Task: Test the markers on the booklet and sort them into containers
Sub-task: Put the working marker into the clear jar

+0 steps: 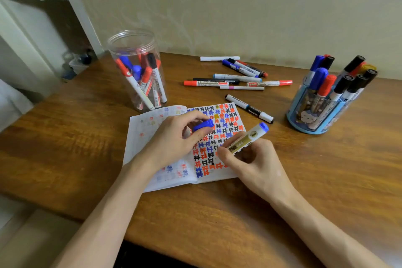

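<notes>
Big wooden desk (304, 180), warm brown with a visible grain, and everything's spread across it. Smack in the middle lies the open booklet (174, 178), thin soft paper, its right page crammed with red, blue and black hash-shaped scribbles.

At 10 o'clock from it stands a clear plastic jar (134, 50), round and see-through, markers leaning inside. Over at 3 o'clock is a blue round pen holder (304, 124) packed with capped markers standing up. At 12 o'clock there's a loose heap of untested markers (237, 81), slim white barrels with coloured caps.

Looks like the testing step to me: the right hand (256, 165) has its fingers pinched around a blue marker (248, 139), tip down on the page, tail pointing to 2 o'clock. The left hand (174, 137) is curled, pinching the blue cap (203, 125). Next up, I'd guess: recap it squarely, then pick a container.
</notes>
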`<action>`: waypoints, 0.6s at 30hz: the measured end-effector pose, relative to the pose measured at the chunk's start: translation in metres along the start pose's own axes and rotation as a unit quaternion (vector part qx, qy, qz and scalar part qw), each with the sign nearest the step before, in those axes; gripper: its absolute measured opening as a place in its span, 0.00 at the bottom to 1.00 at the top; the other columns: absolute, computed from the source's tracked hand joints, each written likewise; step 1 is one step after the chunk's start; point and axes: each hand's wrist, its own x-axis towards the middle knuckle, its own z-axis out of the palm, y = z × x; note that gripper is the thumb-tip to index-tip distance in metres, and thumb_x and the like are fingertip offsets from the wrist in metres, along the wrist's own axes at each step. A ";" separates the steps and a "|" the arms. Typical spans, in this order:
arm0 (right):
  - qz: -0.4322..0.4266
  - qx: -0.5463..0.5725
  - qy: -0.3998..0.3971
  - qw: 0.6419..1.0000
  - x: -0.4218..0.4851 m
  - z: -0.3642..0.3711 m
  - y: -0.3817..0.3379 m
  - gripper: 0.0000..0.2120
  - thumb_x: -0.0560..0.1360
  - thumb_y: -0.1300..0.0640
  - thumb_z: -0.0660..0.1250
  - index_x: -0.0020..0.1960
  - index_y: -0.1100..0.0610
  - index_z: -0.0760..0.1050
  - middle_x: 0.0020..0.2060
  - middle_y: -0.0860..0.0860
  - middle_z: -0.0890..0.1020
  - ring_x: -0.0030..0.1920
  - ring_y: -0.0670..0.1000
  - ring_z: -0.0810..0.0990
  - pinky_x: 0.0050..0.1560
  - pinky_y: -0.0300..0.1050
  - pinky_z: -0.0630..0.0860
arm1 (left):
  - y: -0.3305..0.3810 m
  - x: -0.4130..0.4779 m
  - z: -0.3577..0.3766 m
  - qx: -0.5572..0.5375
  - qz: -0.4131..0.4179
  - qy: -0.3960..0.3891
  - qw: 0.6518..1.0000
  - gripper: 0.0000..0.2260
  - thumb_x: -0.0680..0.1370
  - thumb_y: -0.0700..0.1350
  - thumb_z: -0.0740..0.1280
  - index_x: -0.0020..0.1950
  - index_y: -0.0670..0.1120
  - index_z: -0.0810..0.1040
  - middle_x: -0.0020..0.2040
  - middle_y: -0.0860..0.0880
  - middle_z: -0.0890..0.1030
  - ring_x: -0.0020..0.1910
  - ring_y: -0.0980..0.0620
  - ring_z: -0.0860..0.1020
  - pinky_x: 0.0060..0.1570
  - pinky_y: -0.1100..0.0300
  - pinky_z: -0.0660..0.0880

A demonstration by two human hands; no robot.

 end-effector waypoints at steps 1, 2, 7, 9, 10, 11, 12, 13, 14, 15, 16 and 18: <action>-0.001 -0.017 0.001 1.000 -0.002 0.002 0.003 0.04 0.79 0.53 0.75 0.47 0.53 0.84 0.45 0.42 0.88 0.46 0.45 0.88 0.45 0.46 0.85 | -0.002 0.001 0.001 0.007 0.003 0.002 1.000 0.13 0.79 0.57 0.68 0.63 0.59 0.78 0.53 0.56 0.83 0.49 0.49 0.83 0.46 0.48 0.83; -0.001 -0.030 0.001 1.000 -0.003 0.003 0.006 0.04 0.79 0.52 0.74 0.48 0.53 0.84 0.46 0.41 0.88 0.46 0.45 0.88 0.45 0.48 0.85 | -0.003 0.001 0.002 0.015 0.005 0.002 1.000 0.12 0.79 0.56 0.69 0.63 0.59 0.78 0.53 0.56 0.83 0.49 0.50 0.83 0.46 0.48 0.83; -0.006 -0.044 -0.011 0.999 -0.004 0.005 0.010 0.06 0.79 0.51 0.74 0.48 0.53 0.84 0.46 0.41 0.88 0.46 0.48 0.87 0.43 0.54 0.85 | -0.004 0.001 0.004 0.033 0.012 0.001 0.999 0.13 0.80 0.53 0.70 0.65 0.57 0.78 0.55 0.56 0.83 0.48 0.54 0.82 0.45 0.53 0.84; -0.005 -0.047 -0.016 0.999 -0.005 0.005 0.010 0.06 0.79 0.50 0.73 0.48 0.52 0.85 0.45 0.40 0.88 0.45 0.47 0.87 0.43 0.54 0.85 | -0.004 0.001 0.003 0.034 0.013 0.002 0.999 0.13 0.80 0.54 0.70 0.64 0.58 0.78 0.55 0.56 0.83 0.48 0.55 0.83 0.45 0.54 0.84; -0.004 -0.050 -0.019 0.999 -0.005 0.005 0.011 0.06 0.79 0.50 0.73 0.48 0.52 0.85 0.45 0.40 0.88 0.44 0.47 0.87 0.42 0.54 0.84 | -0.004 0.001 0.003 0.034 0.014 0.003 0.999 0.13 0.79 0.54 0.70 0.64 0.58 0.78 0.55 0.56 0.83 0.48 0.55 0.82 0.45 0.55 0.84; -0.003 -0.053 -0.021 0.998 -0.005 0.005 0.011 0.06 0.79 0.50 0.73 0.48 0.52 0.85 0.44 0.41 0.88 0.42 0.47 0.87 0.41 0.55 0.84 | -0.004 0.001 0.003 0.034 0.016 0.003 0.999 0.13 0.79 0.54 0.70 0.64 0.58 0.78 0.55 0.57 0.83 0.48 0.55 0.82 0.45 0.55 0.83; -0.001 -0.054 -0.024 0.998 -0.005 0.005 0.011 0.06 0.79 0.50 0.73 0.48 0.52 0.85 0.44 0.41 0.88 0.41 0.48 0.87 0.41 0.55 0.84 | -0.004 0.001 0.003 0.033 0.018 0.003 0.999 0.13 0.79 0.54 0.71 0.64 0.58 0.78 0.54 0.57 0.83 0.48 0.55 0.82 0.45 0.54 0.83; -0.002 -0.056 -0.025 0.998 -0.004 0.005 0.011 0.06 0.79 0.49 0.73 0.48 0.52 0.85 0.44 0.41 0.88 0.41 0.48 0.87 0.40 0.54 0.84 | -0.004 0.001 0.003 0.032 0.018 0.003 0.999 0.13 0.79 0.54 0.71 0.64 0.58 0.78 0.54 0.57 0.83 0.48 0.55 0.82 0.45 0.54 0.83; -0.006 -0.059 -0.025 0.998 -0.004 0.005 0.012 0.06 0.79 0.49 0.73 0.48 0.51 0.84 0.44 0.40 0.88 0.42 0.47 0.87 0.40 0.53 0.84 | -0.004 0.001 0.003 0.031 0.019 0.003 0.999 0.13 0.79 0.54 0.71 0.64 0.58 0.78 0.54 0.56 0.83 0.48 0.55 0.82 0.45 0.53 0.83; -0.012 -0.063 -0.024 0.998 -0.004 0.005 0.012 0.06 0.79 0.49 0.73 0.48 0.51 0.84 0.44 0.40 0.87 0.42 0.47 0.87 0.39 0.52 0.84 | -0.004 0.001 0.003 0.030 0.018 0.003 0.999 0.13 0.79 0.54 0.71 0.64 0.57 0.79 0.54 0.56 0.83 0.48 0.54 0.83 0.46 0.53 0.83; -0.017 -0.068 -0.024 0.997 -0.004 0.006 0.013 0.06 0.79 0.49 0.73 0.48 0.51 0.84 0.44 0.40 0.87 0.42 0.47 0.87 0.39 0.52 0.84 | -0.004 0.001 0.003 0.031 0.017 0.003 0.999 0.14 0.79 0.54 0.71 0.64 0.57 0.79 0.54 0.56 0.83 0.48 0.54 0.83 0.46 0.53 0.83; -0.022 -0.080 -0.022 0.996 -0.004 0.006 0.015 0.07 0.79 0.49 0.73 0.48 0.52 0.84 0.44 0.42 0.87 0.42 0.49 0.86 0.39 0.54 0.83 | -0.005 0.001 0.003 0.034 0.014 0.004 0.999 0.14 0.79 0.54 0.71 0.64 0.57 0.79 0.54 0.56 0.83 0.48 0.55 0.82 0.46 0.53 0.83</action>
